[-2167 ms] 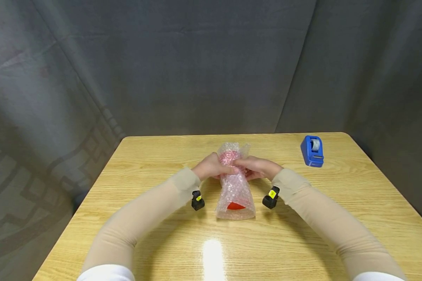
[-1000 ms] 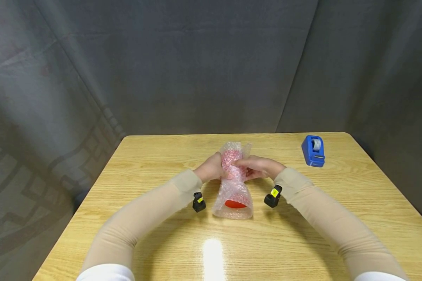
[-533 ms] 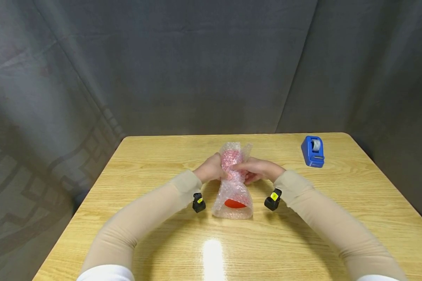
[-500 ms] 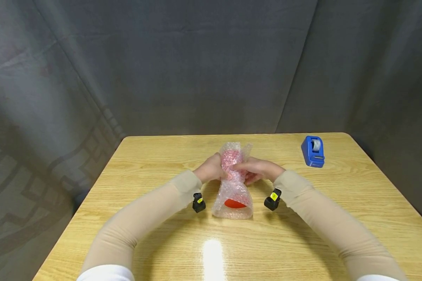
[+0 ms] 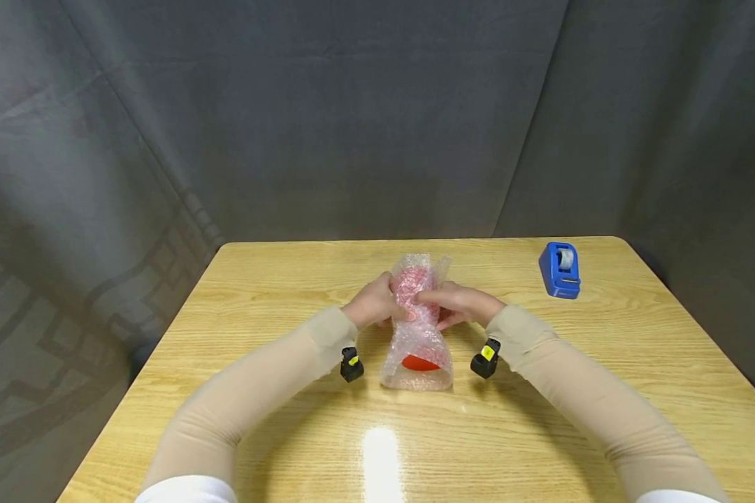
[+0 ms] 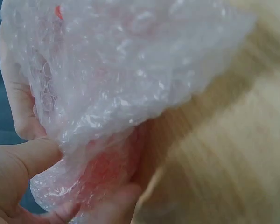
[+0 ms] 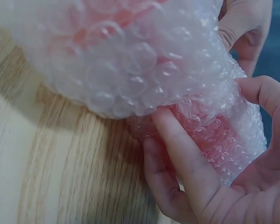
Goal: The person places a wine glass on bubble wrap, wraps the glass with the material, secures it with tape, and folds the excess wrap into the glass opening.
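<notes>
A red object (image 5: 420, 363) lies rolled in clear bubble wrap (image 5: 415, 342) on the wooden table, its shape mostly hidden. Its smooth red end shows inside the wrap's wide near opening; the roll narrows at the middle. From the left, my left hand (image 5: 373, 302) grips the roll, thumb on top. My right hand (image 5: 464, 303) holds it from the right, its thumb also on top. In the left wrist view, fingers (image 6: 35, 156) wrap around the bubble wrap's side. In the right wrist view, thumb and fingers (image 7: 186, 154) span the narrower, reddish part.
A blue tape dispenser (image 5: 560, 271) with a roll of tape stands at the table's back right. Dark grey curtains (image 5: 365, 126) hang behind and beside the wooden table (image 5: 277, 279). A small black camera hangs at each wrist.
Since the earliest frame, the wrap's near end has shifted slightly left and its opening shows more red. My right thumb has slid a little nearer along the roll. Both hands keep their hold.
</notes>
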A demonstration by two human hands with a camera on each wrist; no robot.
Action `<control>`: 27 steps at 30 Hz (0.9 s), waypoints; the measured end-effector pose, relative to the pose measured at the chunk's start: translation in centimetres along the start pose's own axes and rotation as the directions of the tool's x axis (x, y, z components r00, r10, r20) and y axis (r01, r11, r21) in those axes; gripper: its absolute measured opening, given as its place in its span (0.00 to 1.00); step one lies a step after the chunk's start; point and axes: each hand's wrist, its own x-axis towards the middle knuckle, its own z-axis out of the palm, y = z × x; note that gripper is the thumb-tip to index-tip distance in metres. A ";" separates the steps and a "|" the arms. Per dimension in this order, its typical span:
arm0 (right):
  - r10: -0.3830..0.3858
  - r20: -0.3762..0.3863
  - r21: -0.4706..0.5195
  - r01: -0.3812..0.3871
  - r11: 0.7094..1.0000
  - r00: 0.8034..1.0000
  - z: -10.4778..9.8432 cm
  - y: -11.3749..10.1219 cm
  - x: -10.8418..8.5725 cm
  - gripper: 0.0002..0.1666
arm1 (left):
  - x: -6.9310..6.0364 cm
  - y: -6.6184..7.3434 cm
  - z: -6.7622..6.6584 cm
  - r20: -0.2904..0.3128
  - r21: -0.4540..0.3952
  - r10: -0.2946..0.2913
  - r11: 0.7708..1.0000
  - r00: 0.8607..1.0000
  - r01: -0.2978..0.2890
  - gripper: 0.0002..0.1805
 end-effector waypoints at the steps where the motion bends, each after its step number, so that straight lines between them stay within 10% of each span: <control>1: -0.001 -0.001 0.004 0.001 1.000 1.000 0.0 0.0 0.0 0.34 | 0.0 -0.2 0.0 0.013 -0.016 -0.011 1.000 1.000 0.011 0.25; 12: -0.016 0.026 0.017 0.016 1.000 1.000 0.1 0.1 -0.2 0.34 | 0.2 -0.4 0.2 0.082 -0.075 -0.094 0.992 0.992 0.100 0.15; 27: 0.002 0.040 0.011 -0.002 1.000 0.999 -0.3 0.1 -0.1 0.29 | 0.3 -0.1 -0.2 0.184 -0.106 -0.012 0.994 0.983 0.032 0.20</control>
